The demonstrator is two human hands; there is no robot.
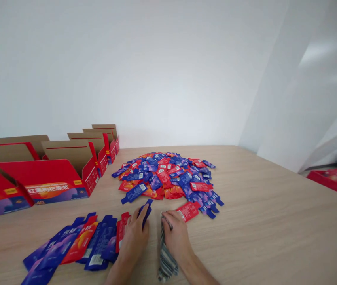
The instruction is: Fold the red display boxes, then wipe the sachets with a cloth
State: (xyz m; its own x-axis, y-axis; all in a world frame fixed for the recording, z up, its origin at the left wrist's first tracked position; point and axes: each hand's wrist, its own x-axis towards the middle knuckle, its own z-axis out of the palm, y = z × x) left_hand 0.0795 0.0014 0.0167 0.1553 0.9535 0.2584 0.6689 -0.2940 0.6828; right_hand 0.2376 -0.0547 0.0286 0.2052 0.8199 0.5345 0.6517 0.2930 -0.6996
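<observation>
A heap of small red and blue sachets (168,174) lies in the middle of the wooden table (263,221). My left hand (135,233) rests at the near edge, fingers closed on a blue sachet (145,211) that sticks out towards the heap. My right hand (177,233) lies beside it, fingers curled over a striped grey cloth (166,261), and its fingertips are next to a red sachet (188,210). A row of sachets (76,243) lies spread out flat to the left of my left hand.
Several open red and blue cardboard boxes (52,178) stand in a row along the left side, back to the wall. Another red box (334,180) sits off the table's right edge. A white wall rises behind the table.
</observation>
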